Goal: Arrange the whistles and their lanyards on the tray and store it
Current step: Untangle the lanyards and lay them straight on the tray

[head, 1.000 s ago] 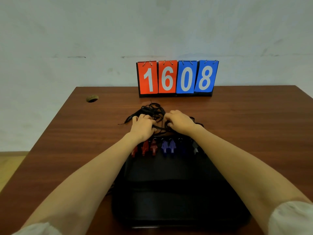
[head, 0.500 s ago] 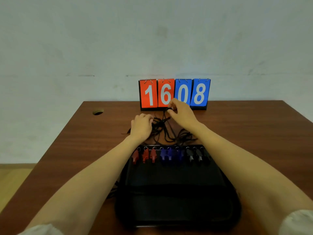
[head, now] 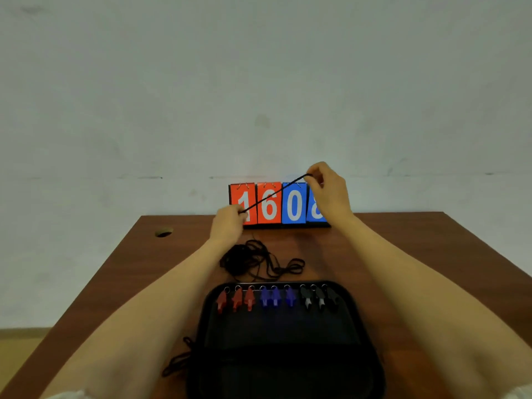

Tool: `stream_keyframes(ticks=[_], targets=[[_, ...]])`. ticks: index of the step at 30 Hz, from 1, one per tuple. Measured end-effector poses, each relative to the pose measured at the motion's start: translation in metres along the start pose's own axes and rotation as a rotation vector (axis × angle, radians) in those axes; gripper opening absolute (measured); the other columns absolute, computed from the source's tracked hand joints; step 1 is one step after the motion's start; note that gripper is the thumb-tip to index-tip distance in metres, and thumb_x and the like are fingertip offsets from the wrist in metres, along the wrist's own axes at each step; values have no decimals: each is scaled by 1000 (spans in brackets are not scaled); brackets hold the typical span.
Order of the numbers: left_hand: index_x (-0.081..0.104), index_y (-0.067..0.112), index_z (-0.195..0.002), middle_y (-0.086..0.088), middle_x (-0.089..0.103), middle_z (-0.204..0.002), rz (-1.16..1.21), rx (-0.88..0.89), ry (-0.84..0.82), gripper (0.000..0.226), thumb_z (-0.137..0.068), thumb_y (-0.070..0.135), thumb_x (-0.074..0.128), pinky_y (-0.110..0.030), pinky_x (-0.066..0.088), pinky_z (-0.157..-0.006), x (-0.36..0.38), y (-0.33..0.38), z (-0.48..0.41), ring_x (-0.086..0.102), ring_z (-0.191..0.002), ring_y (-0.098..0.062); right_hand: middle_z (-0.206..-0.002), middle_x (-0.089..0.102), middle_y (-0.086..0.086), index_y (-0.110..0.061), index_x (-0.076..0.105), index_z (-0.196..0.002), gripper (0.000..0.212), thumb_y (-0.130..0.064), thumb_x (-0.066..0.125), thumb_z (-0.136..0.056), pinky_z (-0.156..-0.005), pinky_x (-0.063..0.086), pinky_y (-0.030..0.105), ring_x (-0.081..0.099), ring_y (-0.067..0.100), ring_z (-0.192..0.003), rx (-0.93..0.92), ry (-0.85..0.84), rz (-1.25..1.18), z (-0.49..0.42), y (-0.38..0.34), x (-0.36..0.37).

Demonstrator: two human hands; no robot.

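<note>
I see both hands lifted off bench (head: pixel 403 254) now. Left hand (head: pixel 229 223) leaves tangle (head: pixel 253 262) and pinches one end of single lanyard (head: pixel 273 194). Right hand (head: pixel 328 188) climbs higher, pinching other end. Lanyard now taut between them, across scoreboard (head: pixel 267 210). Tangle now uncovered.

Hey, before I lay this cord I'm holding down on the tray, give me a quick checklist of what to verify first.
1. Grip at both ends: ok. The left hand and right hand each pinch the stretched lanyard, taut between them.
2. Lanyard free of the pile: cannot tell; a thin strand may hang below the left hand.
3. Whistles lined up: ok, nine in a row along the far edge of the tray, red, blue, black.
4. Room on the tray: ok, its near part looks bare, though dark.
5. Other lanyards stowed: not ok; the pile lies beyond the tray and a loose cord lies by its left side.
</note>
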State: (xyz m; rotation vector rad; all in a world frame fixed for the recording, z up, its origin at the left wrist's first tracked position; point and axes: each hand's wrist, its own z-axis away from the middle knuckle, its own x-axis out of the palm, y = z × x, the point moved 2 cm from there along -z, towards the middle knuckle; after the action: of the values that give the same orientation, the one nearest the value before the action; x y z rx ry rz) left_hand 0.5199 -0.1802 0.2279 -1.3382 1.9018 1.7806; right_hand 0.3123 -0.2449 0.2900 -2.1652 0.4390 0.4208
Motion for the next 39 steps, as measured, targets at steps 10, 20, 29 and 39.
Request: stream_keyframes(ticks=[10, 20, 29, 39], targets=[[67, 0, -104, -17, 69, -94, -97, 66, 116, 25, -97, 14, 48, -40, 50, -79, -71, 8, 22, 65, -88, -34, -91, 67, 8, -7, 62, -98, 15, -19, 55, -94, -77, 51, 34, 63, 23, -84, 93, 182, -24, 10, -4, -70], [56, 7, -125, -13, 65, -114, -303, 112, 69, 39, -94, -4, 35, -38, 47, -80, -94, 0, 81, 61, -99, -31, -92, 71, 13, -6, 60, -99, 15, -9, 46, -95, -81, 50, 34, 67, 26, -89, 207, 33, 59, 69, 14, -100], [67, 16, -113, -7, 69, -108, -452, 23, 20, 27, -98, 29, 48, -37, 44, -80, -84, -37, 135, 60, -98, -27, -80, 70, -1, -12, 64, -81, 17, -24, 55, -90, -67, 47, 30, 63, 21, -82, 340, -71, 252, 127, 36, -113], [62, 18, -89, -9, 69, -98, -332, -136, -140, 11, -92, 28, 58, -39, 54, -76, -55, -86, 186, 63, -87, -28, -87, 65, 2, -11, 62, -82, 15, -22, 58, -91, -67, 48, 34, 60, 23, -79, 494, -238, 343, 198, 75, -104]])
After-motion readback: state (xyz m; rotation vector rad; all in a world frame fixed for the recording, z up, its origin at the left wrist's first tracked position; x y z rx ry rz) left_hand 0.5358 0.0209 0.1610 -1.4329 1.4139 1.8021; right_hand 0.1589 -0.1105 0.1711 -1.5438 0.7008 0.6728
